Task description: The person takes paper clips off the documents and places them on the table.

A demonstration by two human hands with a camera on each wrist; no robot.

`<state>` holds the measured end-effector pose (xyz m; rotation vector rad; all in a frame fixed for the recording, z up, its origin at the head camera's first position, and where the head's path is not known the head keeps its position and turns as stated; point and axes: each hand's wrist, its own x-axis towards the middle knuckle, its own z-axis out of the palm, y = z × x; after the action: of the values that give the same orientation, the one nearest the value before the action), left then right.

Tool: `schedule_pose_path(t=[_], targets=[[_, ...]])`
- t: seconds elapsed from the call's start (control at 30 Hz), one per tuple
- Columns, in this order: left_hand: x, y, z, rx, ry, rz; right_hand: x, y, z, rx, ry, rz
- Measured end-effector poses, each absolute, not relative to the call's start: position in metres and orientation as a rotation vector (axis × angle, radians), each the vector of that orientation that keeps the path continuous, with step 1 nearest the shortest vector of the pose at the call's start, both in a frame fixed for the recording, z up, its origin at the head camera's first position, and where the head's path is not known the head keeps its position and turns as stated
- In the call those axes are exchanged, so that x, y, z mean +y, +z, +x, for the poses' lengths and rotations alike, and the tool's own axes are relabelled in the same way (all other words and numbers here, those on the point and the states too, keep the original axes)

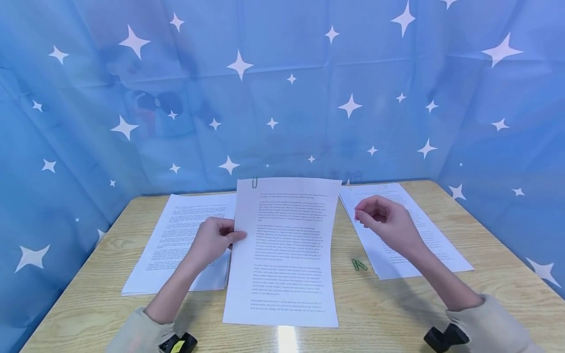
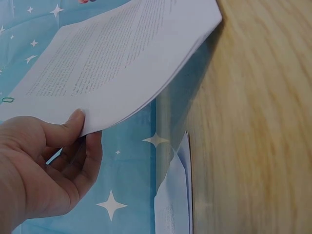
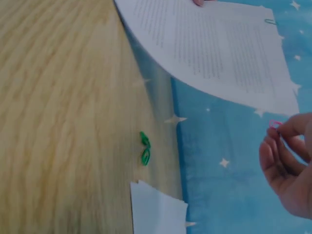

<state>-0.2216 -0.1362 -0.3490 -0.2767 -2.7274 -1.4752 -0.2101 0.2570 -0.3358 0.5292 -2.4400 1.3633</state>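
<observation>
My left hand pinches the left edge of a printed sheaf of paper, thumb in front and fingers behind. The sheaf stands tilted up, its lower edge near the table. A green paper clip sits on its top edge toward the left. To the right of the sheaf, my right hand pinches a pink paper clip between thumb and index finger, apart from the paper. Several loose green paper clips lie on the table below that hand.
A stack of printed sheets lies on the left of the wooden table. Another printed stack, with clips on its top edge, lies at the right under my right hand. A blue star-patterned curtain hangs behind.
</observation>
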Motion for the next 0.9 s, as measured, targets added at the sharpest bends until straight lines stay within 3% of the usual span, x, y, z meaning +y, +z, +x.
schedule_pose_path(t=[0.9], targets=[[-0.136, -0.350, -0.221, -2.719, -1.532, -0.261, 0.268, -0.372, -0.217, -2.966, 1.069, 0.642]])
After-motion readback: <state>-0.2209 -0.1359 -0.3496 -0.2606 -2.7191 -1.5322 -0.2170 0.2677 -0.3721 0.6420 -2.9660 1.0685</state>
